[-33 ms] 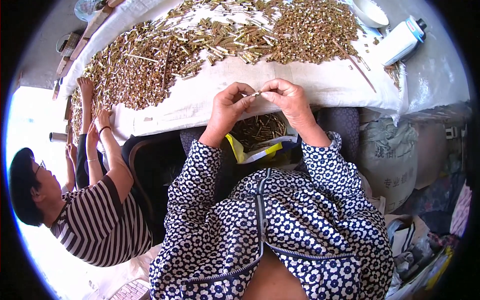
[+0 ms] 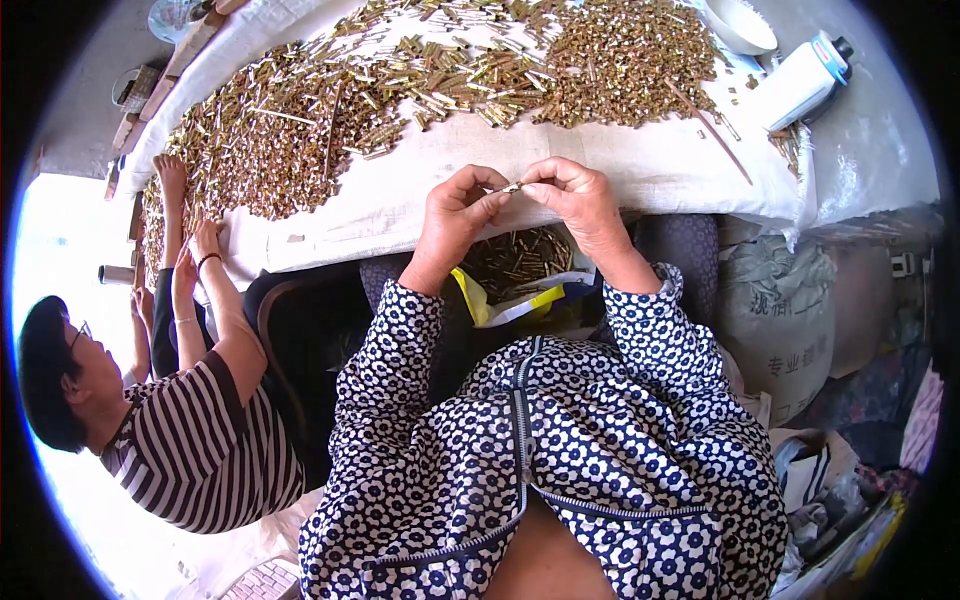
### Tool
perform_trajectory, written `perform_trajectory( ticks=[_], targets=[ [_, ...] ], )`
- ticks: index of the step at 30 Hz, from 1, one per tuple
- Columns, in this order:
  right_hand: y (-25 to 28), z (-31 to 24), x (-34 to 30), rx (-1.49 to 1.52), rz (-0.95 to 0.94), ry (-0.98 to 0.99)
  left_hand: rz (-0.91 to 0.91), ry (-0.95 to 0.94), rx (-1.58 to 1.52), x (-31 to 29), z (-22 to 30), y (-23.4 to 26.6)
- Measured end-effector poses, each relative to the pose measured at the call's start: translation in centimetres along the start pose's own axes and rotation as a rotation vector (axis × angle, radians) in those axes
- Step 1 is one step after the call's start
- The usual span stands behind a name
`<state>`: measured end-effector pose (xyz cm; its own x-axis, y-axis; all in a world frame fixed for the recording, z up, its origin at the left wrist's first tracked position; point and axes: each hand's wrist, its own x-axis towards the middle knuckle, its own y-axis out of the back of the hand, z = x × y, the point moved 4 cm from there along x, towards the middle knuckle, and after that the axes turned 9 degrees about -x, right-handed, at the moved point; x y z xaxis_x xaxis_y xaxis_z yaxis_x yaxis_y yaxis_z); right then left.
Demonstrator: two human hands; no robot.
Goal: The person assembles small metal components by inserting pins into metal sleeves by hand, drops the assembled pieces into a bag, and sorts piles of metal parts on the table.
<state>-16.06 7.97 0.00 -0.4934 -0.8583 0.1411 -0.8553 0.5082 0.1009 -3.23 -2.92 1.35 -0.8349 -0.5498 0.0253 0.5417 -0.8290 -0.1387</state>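
Observation:
Between my two hands is a small gold-coloured metal tube [image 2: 512,187], held just above the near edge of the cloth-covered table [image 2: 440,160]. My left hand [image 2: 462,208] pinches one end with thumb and forefinger. The other end is in the closed fingertips of my right hand [image 2: 578,200]. Fingers cover much of the piece, so its exact shape is hidden. Below my hands, an open bag with a yellow and white rim [image 2: 480,303] holds many similar slim metal pieces [image 2: 520,262]. Beyond them, a heap of short brass-coloured parts [image 2: 630,70] lies on the cloth.
A wider heap of metal parts [image 2: 270,120] covers the table's left. Thin sticks [image 2: 725,148], a white bowl [image 2: 742,25] and a white container with a dark cap [image 2: 800,85] are at the right. A co-worker in a striped shirt [image 2: 205,440] reaches to the heap at left.

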Motion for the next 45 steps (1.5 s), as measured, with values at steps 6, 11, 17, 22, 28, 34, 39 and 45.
perform_trajectory(
  ticks=[6,11,17,22,28,34,39,45],
  targets=[
    [0.0,-0.3,-0.1,-0.074,0.015,0.071,0.072,-0.01,-0.102,-0.4,-0.3,0.1],
    [-0.2,-0.8,-0.3,-0.176,0.065,0.184,0.112,-0.029,-0.133,-0.3,-0.5,-0.4],
    [-0.3,-0.8,-0.3,-0.457,0.063,0.247,0.024,-0.357,0.614,0.4,-1.0,-1.9],
    [2.0,0.0,0.2,-0.855,0.133,0.312,-0.137,-0.358,1.085,0.7,0.0,-4.8],
    [6.4,0.1,2.3,-1.007,0.363,0.284,-0.143,-0.441,1.094,0.7,0.0,-4.7],
    [5.8,1.1,4.9,-1.367,0.277,0.14,0.054,-0.138,0.43,2.9,0.3,-1.7],
    [4.2,0.6,5.4,-1.364,0.284,0.282,0.209,-0.492,1.088,7.0,2.2,1.7],
    [4.5,0.7,4.8,-1.275,0.372,0.347,-0.073,-0.39,1.427,9.4,1.8,0.9]
  ],
)
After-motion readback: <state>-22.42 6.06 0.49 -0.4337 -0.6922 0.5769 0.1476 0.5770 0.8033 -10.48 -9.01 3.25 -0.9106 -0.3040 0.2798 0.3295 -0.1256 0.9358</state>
